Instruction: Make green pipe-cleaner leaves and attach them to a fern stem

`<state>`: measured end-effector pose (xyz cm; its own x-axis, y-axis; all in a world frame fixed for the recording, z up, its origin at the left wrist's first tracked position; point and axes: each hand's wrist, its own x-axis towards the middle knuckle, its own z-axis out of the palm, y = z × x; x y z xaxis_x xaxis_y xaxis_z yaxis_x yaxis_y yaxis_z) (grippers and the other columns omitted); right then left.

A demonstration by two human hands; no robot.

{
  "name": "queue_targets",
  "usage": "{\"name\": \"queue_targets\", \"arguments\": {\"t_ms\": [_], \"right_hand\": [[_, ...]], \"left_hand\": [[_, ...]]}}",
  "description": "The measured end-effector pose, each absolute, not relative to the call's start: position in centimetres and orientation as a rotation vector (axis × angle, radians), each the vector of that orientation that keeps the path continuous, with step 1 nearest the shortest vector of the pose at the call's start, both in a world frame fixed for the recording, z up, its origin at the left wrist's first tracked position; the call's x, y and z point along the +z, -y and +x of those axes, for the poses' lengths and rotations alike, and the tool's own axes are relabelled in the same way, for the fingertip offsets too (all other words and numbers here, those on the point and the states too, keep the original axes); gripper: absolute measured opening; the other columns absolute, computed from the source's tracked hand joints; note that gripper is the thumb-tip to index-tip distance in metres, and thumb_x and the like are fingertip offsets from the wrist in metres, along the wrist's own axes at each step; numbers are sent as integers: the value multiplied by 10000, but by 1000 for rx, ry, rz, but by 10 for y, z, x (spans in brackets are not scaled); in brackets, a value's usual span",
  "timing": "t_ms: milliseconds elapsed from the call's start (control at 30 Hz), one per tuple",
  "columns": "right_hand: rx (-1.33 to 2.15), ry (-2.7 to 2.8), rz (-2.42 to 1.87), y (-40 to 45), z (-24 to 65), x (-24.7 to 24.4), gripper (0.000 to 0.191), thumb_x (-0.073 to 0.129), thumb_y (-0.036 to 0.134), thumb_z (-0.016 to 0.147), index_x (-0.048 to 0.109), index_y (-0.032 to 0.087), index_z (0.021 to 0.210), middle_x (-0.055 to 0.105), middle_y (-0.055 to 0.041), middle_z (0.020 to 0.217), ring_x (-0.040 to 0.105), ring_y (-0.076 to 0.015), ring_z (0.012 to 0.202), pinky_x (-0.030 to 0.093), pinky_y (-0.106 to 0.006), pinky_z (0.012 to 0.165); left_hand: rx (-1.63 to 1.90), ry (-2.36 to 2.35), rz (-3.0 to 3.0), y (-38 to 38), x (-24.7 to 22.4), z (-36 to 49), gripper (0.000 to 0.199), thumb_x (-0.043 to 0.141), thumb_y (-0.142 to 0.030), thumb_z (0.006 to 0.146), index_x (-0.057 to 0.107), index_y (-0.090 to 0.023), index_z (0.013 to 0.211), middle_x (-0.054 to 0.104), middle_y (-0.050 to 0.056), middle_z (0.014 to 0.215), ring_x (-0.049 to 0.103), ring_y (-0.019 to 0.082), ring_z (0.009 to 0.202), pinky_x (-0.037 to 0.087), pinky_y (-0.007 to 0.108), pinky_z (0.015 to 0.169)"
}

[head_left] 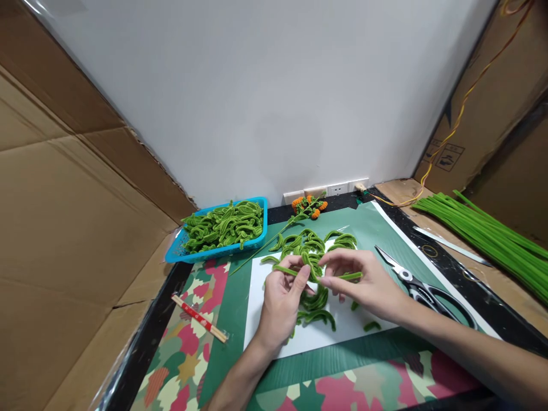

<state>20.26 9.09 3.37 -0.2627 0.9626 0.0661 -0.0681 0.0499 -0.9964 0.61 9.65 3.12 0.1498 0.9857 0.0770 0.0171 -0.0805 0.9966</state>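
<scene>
Over the white sheet [261, 319], my left hand [286, 291] pinches a looped green fuzzy stem [309, 264] between thumb and fingers. My right hand [359, 279] is closed on the same stem at its right side, with one end sticking out past the fingers. Beneath and behind both hands lie many short curved green pieces [317, 317], some bunched and some loose. The fingertips partly hide where the stem crosses itself.
A blue basket [265, 220] of green pieces stands at the back left. An orange-flowered stem [314, 206] lies behind the sheet. Scissors [405, 275] and long green stems [479, 234] are on the right, wrapped chopsticks [199, 318] on the left.
</scene>
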Motion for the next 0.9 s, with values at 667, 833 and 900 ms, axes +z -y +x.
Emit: {"name": "queue_targets", "arguments": {"t_ms": [667, 833, 900], "right_hand": [[1142, 1373, -988, -96, 215, 40, 297, 825, 499, 896, 823, 205, 849, 757, -66, 804, 651, -198, 686, 503, -297, 568], [1086, 1460, -1029, -100, 221, 47, 326, 846, 502, 873, 807, 191, 783, 742, -53, 759, 626, -184, 679, 471, -288, 583], [1176, 1434, -1024, -102, 222, 47, 359, 859, 515, 847, 782, 179, 747, 691, -31, 677, 565, -153, 608, 415, -274, 541]], "left_hand": [[1005, -990, 1215, -88, 32, 14, 339, 912, -417, 812, 756, -130, 905, 750, 49, 738, 745, 188, 626, 655, 276, 573], [1146, -1088, 1333, -91, 37, 11, 271, 898, -381, 817, 780, -152, 900, 740, 35, 765, 672, 146, 562, 599, 238, 497], [1161, -1122, 1403, -89, 38, 10, 219, 875, -354, 841, 782, -164, 896, 736, 29, 755, 665, 145, 563, 600, 241, 521]]}}
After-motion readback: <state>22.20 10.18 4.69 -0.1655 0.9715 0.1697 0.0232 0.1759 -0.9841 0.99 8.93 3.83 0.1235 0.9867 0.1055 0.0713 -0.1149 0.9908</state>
